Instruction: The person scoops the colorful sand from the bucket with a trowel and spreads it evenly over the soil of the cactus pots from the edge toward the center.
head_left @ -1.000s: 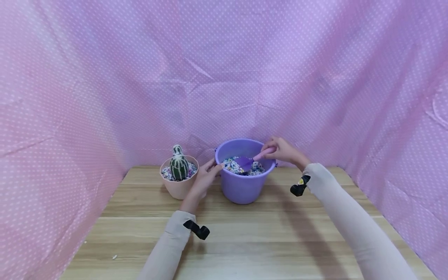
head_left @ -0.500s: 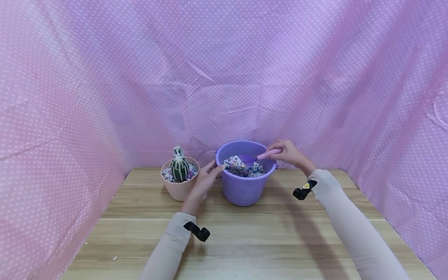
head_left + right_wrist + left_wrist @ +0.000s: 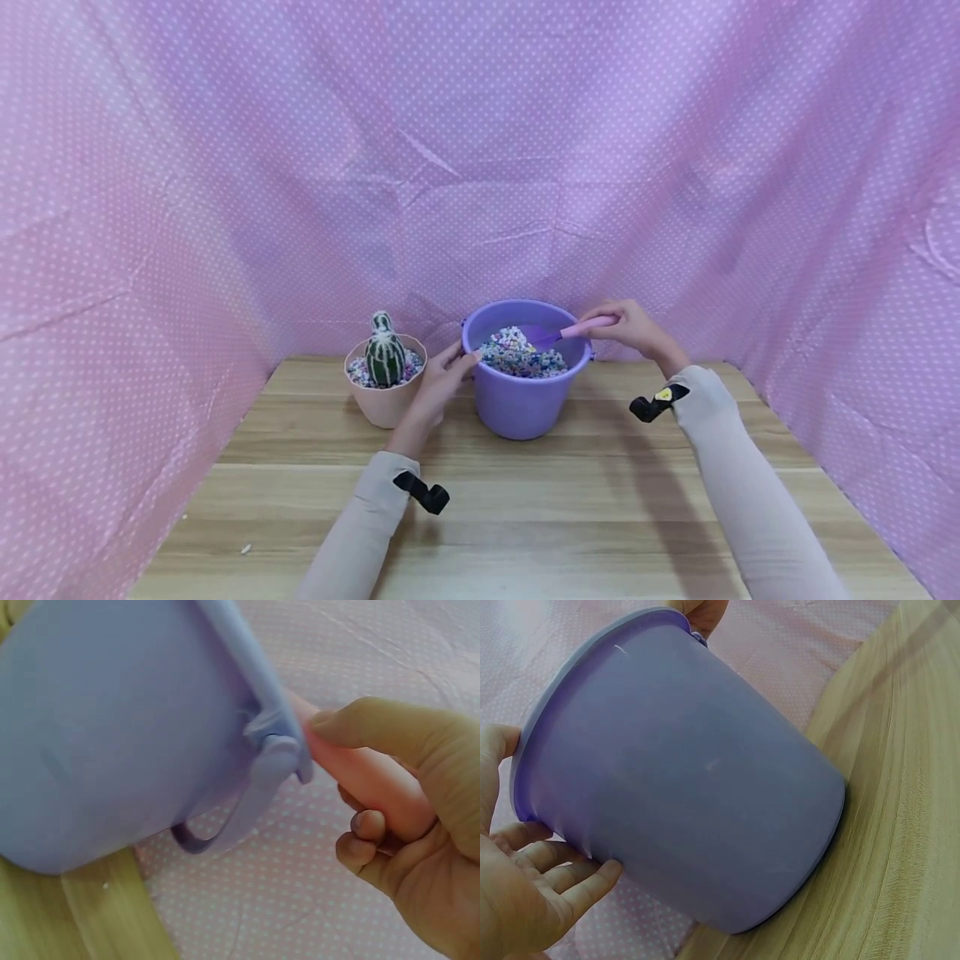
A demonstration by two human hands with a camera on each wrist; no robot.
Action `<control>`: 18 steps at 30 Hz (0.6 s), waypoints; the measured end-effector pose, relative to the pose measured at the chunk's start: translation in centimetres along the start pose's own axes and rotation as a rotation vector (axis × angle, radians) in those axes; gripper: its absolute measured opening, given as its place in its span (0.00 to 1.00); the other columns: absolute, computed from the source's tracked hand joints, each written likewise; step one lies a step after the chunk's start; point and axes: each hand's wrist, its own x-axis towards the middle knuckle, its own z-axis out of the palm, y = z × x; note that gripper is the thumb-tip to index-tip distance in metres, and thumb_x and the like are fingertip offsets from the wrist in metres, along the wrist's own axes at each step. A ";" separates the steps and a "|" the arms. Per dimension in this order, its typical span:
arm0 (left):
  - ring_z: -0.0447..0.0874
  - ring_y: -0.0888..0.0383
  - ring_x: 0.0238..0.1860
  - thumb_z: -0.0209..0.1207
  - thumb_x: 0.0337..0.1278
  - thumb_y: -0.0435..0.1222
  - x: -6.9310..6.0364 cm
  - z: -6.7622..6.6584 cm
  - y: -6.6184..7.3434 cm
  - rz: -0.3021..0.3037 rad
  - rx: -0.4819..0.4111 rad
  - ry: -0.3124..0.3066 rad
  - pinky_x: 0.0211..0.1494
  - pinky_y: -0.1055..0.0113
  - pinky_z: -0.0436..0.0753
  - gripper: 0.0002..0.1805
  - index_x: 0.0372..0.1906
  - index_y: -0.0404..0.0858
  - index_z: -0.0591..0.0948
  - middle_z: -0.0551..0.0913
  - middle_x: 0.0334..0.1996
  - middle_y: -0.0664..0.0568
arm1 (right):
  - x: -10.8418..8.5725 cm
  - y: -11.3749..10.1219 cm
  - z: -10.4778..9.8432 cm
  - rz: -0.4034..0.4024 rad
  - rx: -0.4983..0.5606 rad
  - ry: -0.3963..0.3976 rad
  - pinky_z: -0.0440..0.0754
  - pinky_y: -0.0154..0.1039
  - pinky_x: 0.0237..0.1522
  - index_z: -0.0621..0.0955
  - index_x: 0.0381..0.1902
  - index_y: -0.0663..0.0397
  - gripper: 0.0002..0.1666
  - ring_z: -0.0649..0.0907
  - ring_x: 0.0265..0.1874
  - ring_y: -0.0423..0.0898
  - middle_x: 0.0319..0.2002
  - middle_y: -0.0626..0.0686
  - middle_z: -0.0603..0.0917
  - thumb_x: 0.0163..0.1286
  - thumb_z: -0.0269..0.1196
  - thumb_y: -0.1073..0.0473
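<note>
A purple bucket (image 3: pixel 522 410) stands upright on the table, partly filled with small multicoloured pebbles (image 3: pixel 551 363). My left hand (image 3: pixel 441 385) grips its left rim, thumb at the edge and fingers against the outer wall (image 3: pixel 667 765). Across the bucket, my right hand (image 3: pixel 630 326) holds a small trowel by its pink handle (image 3: pixel 590 326). The trowel's purple blade (image 3: pixel 538 335) is inside the bucket, with a heap of pale pebbles (image 3: pixel 510 339) at its front. In the right wrist view, thumb and fingers wrap the pink handle (image 3: pixel 375 784) just beyond the rim.
Left of the bucket, a striped cactus (image 3: pixel 385 360) sits in a pale pink pot (image 3: pixel 381 407) topped with pebbles, close beside my left hand. The bucket's handle (image 3: pixel 255 791) hangs down. Pink dotted cloth (image 3: pixel 480 167) surrounds the wooden table (image 3: pixel 510 517). A white bit (image 3: pixel 246 549) lies near the front left.
My right hand has shifted right, drawing the trowel back and bringing up a heap of pebbles on its blade. The left hand stays on the rim.
</note>
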 end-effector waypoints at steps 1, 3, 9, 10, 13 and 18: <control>0.80 0.42 0.65 0.62 0.69 0.44 0.0 0.0 0.0 -0.003 0.002 0.001 0.72 0.47 0.78 0.38 0.77 0.36 0.64 0.71 0.73 0.39 | 0.0 0.0 -0.1 0.005 0.004 -0.002 0.82 0.34 0.52 0.87 0.50 0.63 0.19 0.87 0.41 0.42 0.44 0.62 0.90 0.65 0.72 0.57; 0.79 0.42 0.65 0.62 0.68 0.44 0.1 -0.1 -0.1 -0.010 0.001 0.001 0.72 0.47 0.78 0.38 0.77 0.36 0.64 0.71 0.73 0.39 | -0.1 0.0 -0.4 0.001 0.003 -0.007 0.82 0.36 0.54 0.87 0.50 0.63 0.19 0.87 0.42 0.42 0.44 0.62 0.90 0.66 0.72 0.56; 0.80 0.42 0.65 0.62 0.68 0.44 0.0 0.0 0.1 -0.015 -0.004 0.006 0.72 0.47 0.78 0.37 0.77 0.38 0.65 0.72 0.72 0.41 | 0.0 -0.7 -1.3 -0.033 0.018 -0.020 0.82 0.34 0.53 0.86 0.49 0.66 0.17 0.87 0.40 0.42 0.40 0.58 0.91 0.67 0.71 0.59; 0.80 0.42 0.65 0.62 0.68 0.44 0.0 0.0 0.1 -0.015 -0.004 0.006 0.72 0.47 0.78 0.37 0.77 0.39 0.65 0.72 0.73 0.41 | 0.1 -0.9 -1.4 -0.040 0.028 -0.022 0.83 0.33 0.52 0.86 0.49 0.67 0.17 0.86 0.39 0.41 0.39 0.56 0.91 0.67 0.70 0.61; 0.79 0.43 0.66 0.63 0.68 0.45 -0.2 0.1 0.2 -0.015 0.000 0.005 0.70 0.49 0.79 0.37 0.78 0.41 0.65 0.71 0.74 0.43 | 0.2 -1.4 -1.9 -0.072 0.044 -0.042 0.85 0.30 0.49 0.85 0.49 0.71 0.17 0.87 0.37 0.38 0.38 0.52 0.92 0.66 0.70 0.64; 0.79 0.45 0.66 0.63 0.68 0.45 -0.7 0.3 0.2 0.005 0.009 0.014 0.68 0.50 0.81 0.36 0.77 0.40 0.66 0.71 0.73 0.42 | 0.4 -2.2 -2.7 -0.114 0.054 -0.088 0.86 0.29 0.49 0.84 0.50 0.74 0.17 0.88 0.39 0.39 0.39 0.50 0.92 0.67 0.69 0.66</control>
